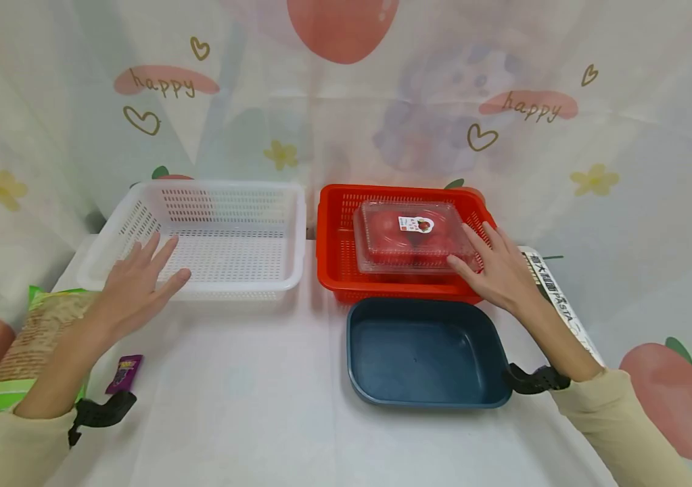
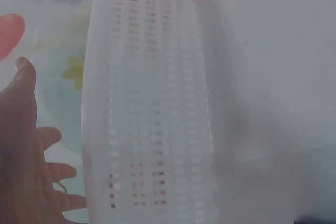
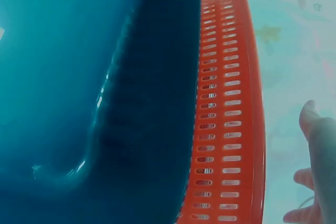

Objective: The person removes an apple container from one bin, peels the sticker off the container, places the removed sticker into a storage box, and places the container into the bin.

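Two hands out, one at each basket!
Right hand lies with straight, spread fingers against the near right corner of the clear tomato box, which sits inside the red basket. Left hand hovers flat and relaxed, gripping nothing, over the near left rim of the white basket. Just in front of the red basket sits the blue tub.

White table, strawberry-print backdrop
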The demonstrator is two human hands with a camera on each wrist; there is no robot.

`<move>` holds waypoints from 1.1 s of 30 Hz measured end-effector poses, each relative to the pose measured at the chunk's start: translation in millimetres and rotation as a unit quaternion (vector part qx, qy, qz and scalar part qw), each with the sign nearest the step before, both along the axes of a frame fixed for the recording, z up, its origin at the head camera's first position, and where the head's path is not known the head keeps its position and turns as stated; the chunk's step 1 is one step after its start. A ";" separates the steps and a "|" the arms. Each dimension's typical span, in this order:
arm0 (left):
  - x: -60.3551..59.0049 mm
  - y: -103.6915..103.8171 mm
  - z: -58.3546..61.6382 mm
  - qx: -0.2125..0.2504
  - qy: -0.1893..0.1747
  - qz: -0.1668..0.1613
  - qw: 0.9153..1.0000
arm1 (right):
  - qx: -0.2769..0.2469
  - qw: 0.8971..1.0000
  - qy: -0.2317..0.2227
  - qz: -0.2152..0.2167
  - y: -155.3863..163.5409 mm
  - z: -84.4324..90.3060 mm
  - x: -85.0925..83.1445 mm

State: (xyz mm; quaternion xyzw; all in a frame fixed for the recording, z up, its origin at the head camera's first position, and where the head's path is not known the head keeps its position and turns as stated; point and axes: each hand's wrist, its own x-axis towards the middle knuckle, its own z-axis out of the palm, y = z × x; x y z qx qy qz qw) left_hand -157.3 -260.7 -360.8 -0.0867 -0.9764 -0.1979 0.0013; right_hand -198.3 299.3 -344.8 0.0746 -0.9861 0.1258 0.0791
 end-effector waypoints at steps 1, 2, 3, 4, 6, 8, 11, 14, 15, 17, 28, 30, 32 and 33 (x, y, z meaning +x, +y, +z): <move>0.3 2.7 0.2 0.005 0.002 -0.002 1.000 | -0.003 1.000 0.000 0.001 -0.2 0.6 -0.3; 0.7 5.3 0.3 0.011 0.004 -0.005 1.000 | -0.006 1.000 0.000 0.003 -0.4 1.3 -0.8; 1.1 7.9 0.6 0.018 0.006 -0.008 1.000 | -0.009 1.000 0.000 0.006 -0.5 1.9 -1.2; 1.3 10.4 1.3 0.025 0.006 -0.010 1.000 | -0.013 1.000 0.000 0.007 -0.9 2.4 -2.1; 1.9 15.3 2.5 0.038 0.005 -0.012 0.999 | -0.018 1.000 -0.001 0.010 -1.7 3.6 -3.8; 2.4 20.5 4.3 0.049 0.005 -0.014 0.999 | -0.023 1.000 -0.005 0.012 -2.7 5.0 -6.1; 2.8 28.8 7.4 0.068 0.009 -0.015 0.998 | -0.031 0.999 -0.012 0.011 -3.9 7.2 -9.6; 2.0 37.5 9.1 0.095 0.016 -0.017 0.995 | -0.043 0.999 -0.020 0.012 -4.5 8.6 -14.1; 1.5 40.4 9.3 0.106 0.017 -0.015 0.994 | -0.048 0.998 -0.024 0.012 -4.6 8.9 -15.8; -0.3 46.9 9.2 0.128 0.024 -0.017 0.991 | -0.057 0.998 -0.030 0.013 -4.4 9.0 -20.2; -13.1 97.8 15.3 0.239 0.038 -0.065 0.968 | -0.084 0.996 -0.036 0.018 -8.1 10.6 -44.2; -15.1 107.1 16.3 0.243 0.034 -0.068 0.967 | -0.090 0.995 -0.041 0.018 -8.1 9.8 -47.7; -16.8 115.3 17.1 0.251 0.027 -0.072 0.965 | -0.095 0.994 -0.043 0.019 -7.7 9.0 -51.2; -17.6 119.3 16.9 0.257 0.024 -0.075 0.963 | -0.097 0.994 -0.044 0.020 -7.5 8.8 -52.5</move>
